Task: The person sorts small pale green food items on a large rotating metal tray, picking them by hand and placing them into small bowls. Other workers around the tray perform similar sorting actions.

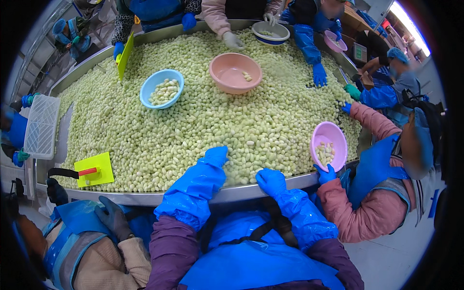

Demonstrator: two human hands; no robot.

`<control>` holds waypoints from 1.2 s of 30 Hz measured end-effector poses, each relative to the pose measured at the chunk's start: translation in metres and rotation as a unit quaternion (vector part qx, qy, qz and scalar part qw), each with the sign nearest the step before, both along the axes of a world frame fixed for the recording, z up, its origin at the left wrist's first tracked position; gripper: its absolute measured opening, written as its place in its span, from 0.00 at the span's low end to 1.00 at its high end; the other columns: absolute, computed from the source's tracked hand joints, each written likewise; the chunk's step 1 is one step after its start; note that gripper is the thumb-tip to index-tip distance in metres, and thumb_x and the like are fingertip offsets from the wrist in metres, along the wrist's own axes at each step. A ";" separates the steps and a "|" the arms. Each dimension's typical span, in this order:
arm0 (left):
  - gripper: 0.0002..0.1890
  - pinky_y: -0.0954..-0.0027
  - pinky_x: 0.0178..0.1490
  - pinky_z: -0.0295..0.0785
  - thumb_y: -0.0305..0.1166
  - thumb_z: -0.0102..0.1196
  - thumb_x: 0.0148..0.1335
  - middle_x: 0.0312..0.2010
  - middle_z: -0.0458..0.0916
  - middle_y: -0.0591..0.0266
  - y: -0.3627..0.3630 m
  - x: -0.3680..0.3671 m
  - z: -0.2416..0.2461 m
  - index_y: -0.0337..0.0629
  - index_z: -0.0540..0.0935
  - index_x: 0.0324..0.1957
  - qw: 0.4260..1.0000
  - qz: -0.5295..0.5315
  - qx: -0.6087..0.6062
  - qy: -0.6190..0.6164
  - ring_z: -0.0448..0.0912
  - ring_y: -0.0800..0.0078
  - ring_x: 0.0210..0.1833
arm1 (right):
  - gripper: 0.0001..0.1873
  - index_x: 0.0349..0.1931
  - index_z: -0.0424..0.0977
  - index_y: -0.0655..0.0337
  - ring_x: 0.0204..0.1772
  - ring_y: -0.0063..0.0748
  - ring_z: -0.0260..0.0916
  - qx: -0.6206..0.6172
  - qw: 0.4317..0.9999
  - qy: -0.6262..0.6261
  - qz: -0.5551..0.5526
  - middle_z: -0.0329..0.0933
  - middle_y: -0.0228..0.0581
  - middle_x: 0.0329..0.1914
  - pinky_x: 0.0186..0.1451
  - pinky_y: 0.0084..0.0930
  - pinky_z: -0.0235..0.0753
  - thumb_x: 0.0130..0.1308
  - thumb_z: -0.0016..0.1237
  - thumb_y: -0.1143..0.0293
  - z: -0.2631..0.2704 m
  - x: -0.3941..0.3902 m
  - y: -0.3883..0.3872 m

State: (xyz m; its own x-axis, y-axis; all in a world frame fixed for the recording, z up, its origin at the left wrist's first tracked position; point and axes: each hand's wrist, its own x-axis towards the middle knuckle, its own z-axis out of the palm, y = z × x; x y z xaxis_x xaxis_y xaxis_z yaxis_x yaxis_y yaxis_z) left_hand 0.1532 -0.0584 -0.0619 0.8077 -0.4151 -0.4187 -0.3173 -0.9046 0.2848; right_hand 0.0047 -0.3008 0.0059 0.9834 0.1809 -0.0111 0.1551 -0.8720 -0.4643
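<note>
Pale green, bean-like oval pieces (188, 127) lie heaped across a large metal-rimmed table (232, 194). My left hand (216, 154), in a blue glove and a blue plastic sleeve, reaches over the rim onto the near part of the heap; its fingers are largely hidden, so a hold on any piece cannot be seen. At the near rim rests my right hand (271, 181), blue-gloved, its fingers curled; whether anything is inside them is hidden. Farther off on the heap stand an orange-pink basin (232, 70) with a few pieces and a light blue basin (145, 90) holding several whitish ones.
Co-workers surround the table. One at the right holds a pink basin (339, 145) of pieces. A yellow-green board with a red handle (103, 177) lies at the near left; another board (126, 56) is held at the far side. A white basin (279, 32) and a white perforated tray (41, 127) are farther away.
</note>
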 end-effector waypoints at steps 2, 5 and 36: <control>0.22 0.48 0.44 0.74 0.50 0.62 0.55 0.39 0.84 0.52 0.001 0.002 0.000 0.46 0.78 0.44 1.000 0.001 0.004 0.017 0.81 0.51 0.44 | 0.14 0.27 0.76 0.55 0.32 0.52 0.76 -0.005 1.000 0.008 0.001 0.77 0.45 0.29 0.35 0.47 0.74 0.64 0.48 0.56 0.000 0.001 0.000; 0.23 0.56 0.37 0.76 0.53 0.61 0.56 0.34 0.84 0.52 0.010 0.002 0.009 0.43 0.79 0.41 0.986 0.091 -0.114 0.075 0.82 0.57 0.36 | 0.14 0.27 0.76 0.54 0.32 0.51 0.76 -0.002 1.000 -0.003 -0.005 0.77 0.45 0.29 0.35 0.47 0.74 0.64 0.48 0.55 0.000 0.001 -0.001; 0.16 0.63 0.31 0.73 0.49 0.60 0.57 0.28 0.82 0.59 -0.095 -0.037 0.027 0.47 0.83 0.33 0.895 0.167 -0.352 0.217 0.81 0.64 0.31 | 0.12 0.27 0.77 0.52 0.32 0.53 0.76 0.002 0.999 0.041 -0.011 0.77 0.45 0.28 0.35 0.49 0.74 0.63 0.47 0.56 0.009 0.002 0.001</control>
State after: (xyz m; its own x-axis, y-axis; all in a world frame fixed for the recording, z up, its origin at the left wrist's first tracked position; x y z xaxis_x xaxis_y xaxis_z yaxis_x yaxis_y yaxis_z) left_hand 0.1161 -0.1530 -0.0351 0.7606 -0.4647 -0.4535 0.2166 -0.4768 0.8519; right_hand 0.0070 -0.2996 0.0153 0.9830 0.1589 -0.0920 0.0964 -0.8731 -0.4779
